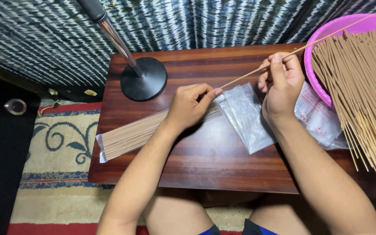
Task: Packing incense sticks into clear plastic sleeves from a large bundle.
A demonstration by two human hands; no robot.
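A thin stick [283, 56] is pinched by the right hand [281, 85]; the packet of sticks [131, 135] mouth is apparently steadied by pressed-together left hand [190, 106] fingers.

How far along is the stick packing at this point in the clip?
Done: a clear packet on the wooden table already holds a thick bundle of sticks. In hand: the left hand pins the packet's open end while the right hand pinches a single stick aimed at it. Left: the pink basin still holds a large heap of loose sticks, and empty plastic sleeves lie unfilled.
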